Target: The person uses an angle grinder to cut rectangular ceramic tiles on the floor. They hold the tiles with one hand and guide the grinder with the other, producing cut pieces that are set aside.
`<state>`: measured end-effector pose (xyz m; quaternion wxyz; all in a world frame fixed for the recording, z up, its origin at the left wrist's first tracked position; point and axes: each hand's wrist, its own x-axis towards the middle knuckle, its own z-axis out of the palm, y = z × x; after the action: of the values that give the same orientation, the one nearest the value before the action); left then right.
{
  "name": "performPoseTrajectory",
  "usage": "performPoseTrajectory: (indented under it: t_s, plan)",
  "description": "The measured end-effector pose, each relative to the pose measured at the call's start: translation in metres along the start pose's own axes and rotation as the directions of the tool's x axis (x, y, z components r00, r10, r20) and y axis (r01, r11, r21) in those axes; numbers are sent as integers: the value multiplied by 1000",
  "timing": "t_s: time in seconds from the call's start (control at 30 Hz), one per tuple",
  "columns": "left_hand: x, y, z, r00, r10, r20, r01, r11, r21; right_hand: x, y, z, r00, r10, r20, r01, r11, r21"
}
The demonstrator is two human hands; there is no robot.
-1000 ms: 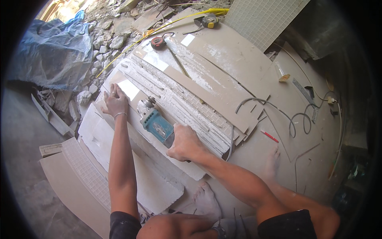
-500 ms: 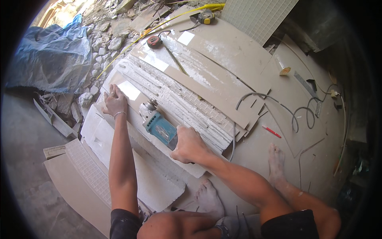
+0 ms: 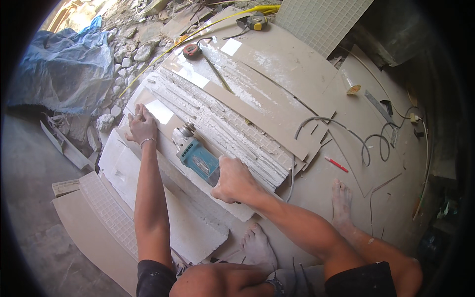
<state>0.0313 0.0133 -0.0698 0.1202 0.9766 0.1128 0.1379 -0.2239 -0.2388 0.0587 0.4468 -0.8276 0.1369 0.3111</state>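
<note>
Angle grinder [image 3: 200, 159], one, teal body with metal gear head [image 3: 183, 134]: I logged it at mid-view, over a tan tile strip [image 3: 172, 124], its long axis slanting from the gear head at upper left to the rear end at lower right. Whether its disc touched the strip, I could not tell.

Right hand [image 3: 235, 180], one: fingers wrapped round the grinder's rear end, the nearer hand of the two. From it the tool pointed up and left.

Left hand [image 3: 143, 124], one: palm down, fingers extended on the strip's upper-left part, no tool held. From there I placed the gear head to the right and slightly toward the wearer, near but apart. The strip ran much the same way as the grinder; a bright white patch [image 3: 161, 112] lay just beside the fingers, sunlight or coating, I could not say.

Surroundings, as I listed them: white-dusted stack of strips [image 3: 232, 141], along the tool's right; red-and-black tape measure [image 3: 192, 51], beyond it; yellow-and-black tape measure [image 3: 257, 21], farther off; red pen [image 3: 337, 165] and grey cord [image 3: 365, 154], right, on the floor [image 3: 316, 193]; blue tarpaulin [image 3: 69, 69] and stone rubble [image 3: 144, 52], upper left.
</note>
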Motion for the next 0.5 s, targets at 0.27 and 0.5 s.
performPoseTrajectory:
  t_s: [0.27, 0.5]
  plan:
    - [0, 0, 1, 1000, -12, 14, 12, 1000, 1, 3, -11, -3, 1000, 22, 8, -22, 1000, 10]
    - [-1, 0, -1, 1000, -5, -10, 5, 999, -33, 4, -8, 2, 1000, -1, -20, 1, 1000, -8]
